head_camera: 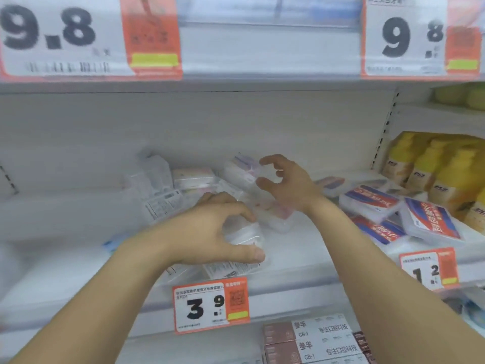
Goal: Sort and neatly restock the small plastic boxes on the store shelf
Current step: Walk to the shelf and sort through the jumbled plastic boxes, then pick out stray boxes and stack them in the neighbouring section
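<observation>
- Left hand (210,229) is gripping a clear box (246,237) at the shelf (301,256) front edge.
- Right hand (286,182) is hovering with fingers spread, grip released, just beside a tilted box (240,170) — more boxes (372,203) are lying to the right.

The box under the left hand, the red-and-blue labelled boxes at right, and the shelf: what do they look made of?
Box under the left hand: the small box looks like clear, glossy plastic; the shelf shows through it.
Red-and-blue labelled boxes: seemingly translucent plastic cases, with pale see-through rims around printed labels.
Shelf: probably white painted metal, smooth and matte, though the blur leaves this open.
</observation>
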Available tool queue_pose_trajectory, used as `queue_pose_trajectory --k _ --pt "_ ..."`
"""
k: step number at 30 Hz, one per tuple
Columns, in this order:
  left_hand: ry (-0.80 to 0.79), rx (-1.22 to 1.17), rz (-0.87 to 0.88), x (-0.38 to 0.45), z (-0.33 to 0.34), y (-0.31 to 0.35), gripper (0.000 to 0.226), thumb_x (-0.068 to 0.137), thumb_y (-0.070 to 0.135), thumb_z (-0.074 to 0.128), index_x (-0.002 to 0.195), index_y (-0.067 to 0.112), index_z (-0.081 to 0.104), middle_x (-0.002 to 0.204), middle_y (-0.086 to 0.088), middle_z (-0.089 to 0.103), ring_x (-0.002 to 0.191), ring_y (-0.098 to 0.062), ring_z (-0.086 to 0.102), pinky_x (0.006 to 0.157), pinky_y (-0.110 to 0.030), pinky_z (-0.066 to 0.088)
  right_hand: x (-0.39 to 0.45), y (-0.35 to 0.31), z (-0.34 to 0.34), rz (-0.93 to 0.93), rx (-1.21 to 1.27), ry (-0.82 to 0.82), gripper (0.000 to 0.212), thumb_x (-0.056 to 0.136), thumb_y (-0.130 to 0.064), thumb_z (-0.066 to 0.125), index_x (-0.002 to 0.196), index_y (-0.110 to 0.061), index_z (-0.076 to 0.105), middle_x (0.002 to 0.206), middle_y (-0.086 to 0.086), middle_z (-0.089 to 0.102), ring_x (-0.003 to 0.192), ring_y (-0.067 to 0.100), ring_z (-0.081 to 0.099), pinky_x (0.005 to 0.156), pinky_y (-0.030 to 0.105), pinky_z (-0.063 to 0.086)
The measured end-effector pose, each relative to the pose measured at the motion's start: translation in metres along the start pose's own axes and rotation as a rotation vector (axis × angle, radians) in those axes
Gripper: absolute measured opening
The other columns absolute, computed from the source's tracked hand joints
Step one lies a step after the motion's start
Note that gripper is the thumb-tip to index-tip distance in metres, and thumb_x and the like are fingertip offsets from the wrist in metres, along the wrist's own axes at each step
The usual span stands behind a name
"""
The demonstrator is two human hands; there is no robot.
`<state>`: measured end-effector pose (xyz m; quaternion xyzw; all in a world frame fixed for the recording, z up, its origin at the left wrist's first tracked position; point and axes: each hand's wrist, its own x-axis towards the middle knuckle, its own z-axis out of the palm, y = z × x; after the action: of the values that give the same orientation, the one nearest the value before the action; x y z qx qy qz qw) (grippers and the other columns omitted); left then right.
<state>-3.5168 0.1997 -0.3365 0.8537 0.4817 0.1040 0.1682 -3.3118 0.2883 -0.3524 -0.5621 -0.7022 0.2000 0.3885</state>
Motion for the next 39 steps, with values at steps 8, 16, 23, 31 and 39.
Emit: queue_pose_trajectory --k 8,16,23,31,39 --pt "-0.025 -0.008 0.049 -0.005 -0.01 0.002 0.06 0.07 0.069 0.065 0.126 0.05 0.055 0.133 0.037 0.043 0.122 0.021 0.033 0.094 0.004 0.025 0.027 0.004 0.035 -0.094 -0.076 -0.018 0.061 0.084 -0.031 0.073 0.139 -0.025 0.047 0.116 0.007 0.05 0.104 0.024 0.056 0.08 0.024 0.04" --pt "-0.009 -0.126 -0.135 0.004 -0.028 0.014 0.058 0.065 0.078 0.058 0.109 0.04 0.066 0.113 0.027 0.064 0.102 0.008 0.061 0.094 -0.021 0.047 0.016 0.012 -0.001 -0.126 -0.052 -0.103 0.032 0.078 -0.019 0.078 0.108 -0.013 0.07 0.102 0.0 0.068 0.089 0.01 0.062 0.069 0.009 0.043" --pt "0.413 -0.289 -0.255 0.038 -0.009 -0.006 0.075 0.079 0.055 0.068 0.142 0.035 0.034 0.136 0.011 0.045 0.118 -0.008 0.05 0.094 -0.025 0.042 -0.007 0.003 -0.047 -0.178 0.007 -0.218 0.013 0.079 -0.012 0.082 0.089 -0.017 0.076 0.09 -0.006 0.075 0.089 0.005 0.069 0.075 0.021 0.054" --pt "0.331 -0.391 -0.044 0.055 0.01 0.0 0.09 0.062 0.043 0.088 0.138 0.043 0.041 0.127 0.011 0.051 0.11 -0.004 0.053 0.093 -0.022 0.047 -0.021 0.001 -0.063 -0.035 -0.009 -0.424 0.073 0.062 -0.035 0.093 0.125 -0.045 0.059 0.132 -0.018 0.055 0.12 0.002 0.054 0.099 0.028 0.049" --pt "0.468 -0.307 -0.088 0.001 -0.034 -0.01 0.069 0.08 0.053 0.07 0.141 0.042 0.04 0.14 0.02 0.047 0.123 0.0 0.047 0.095 -0.015 0.038 -0.026 -0.057 -0.026 -0.102 0.247 -0.237 0.086 0.063 -0.027 0.089 0.134 -0.044 0.042 0.113 -0.006 0.059 0.095 0.006 0.065 0.065 0.015 0.05"
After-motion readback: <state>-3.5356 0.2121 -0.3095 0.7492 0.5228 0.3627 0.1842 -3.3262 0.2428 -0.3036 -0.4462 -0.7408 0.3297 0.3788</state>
